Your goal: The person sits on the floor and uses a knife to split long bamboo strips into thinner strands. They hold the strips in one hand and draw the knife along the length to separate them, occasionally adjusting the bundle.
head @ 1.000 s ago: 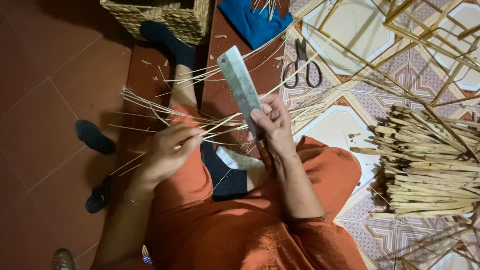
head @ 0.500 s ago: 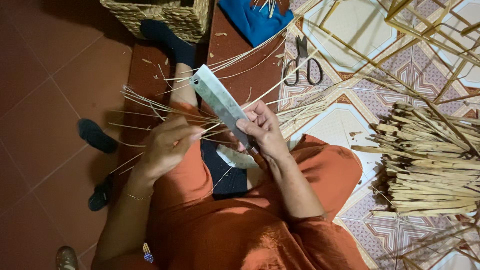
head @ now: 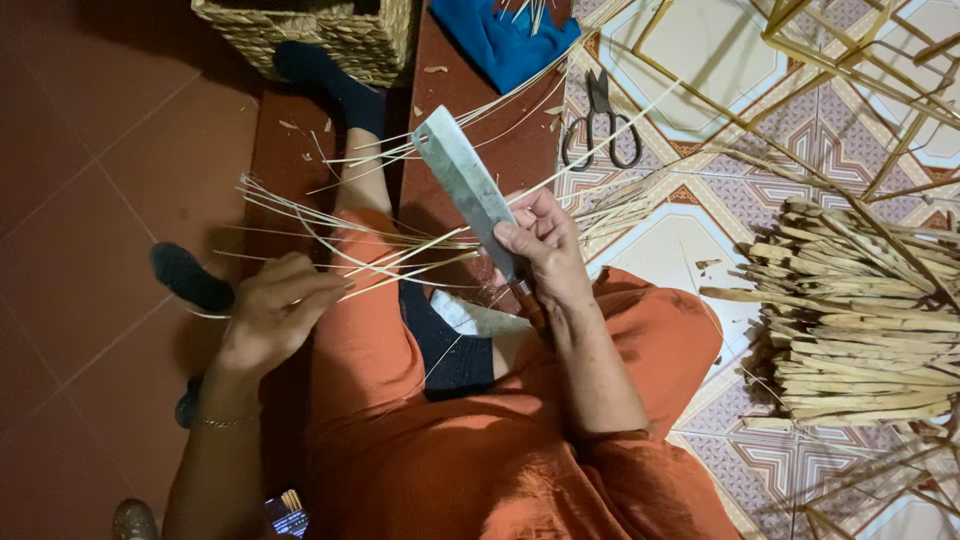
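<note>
My right hand grips the handle of a broad flat knife, its grey blade pointing up and to the left over my lap. My left hand pinches the end of a thin pale bamboo strip that runs toward the blade's base. Several more thin strips fan out across my orange trouser leg and the red floor. Both hands sit close above my bent knees.
A heap of split bamboo sticks lies on the patterned tiles at right. Black scissors lie on the tiles above my hand. A woven basket and a blue cloth are at the top. A dark slipper lies left.
The knife blade has swung from near upright to leaning further left. My left hand has slid left and down along the strip, away from the right hand.
</note>
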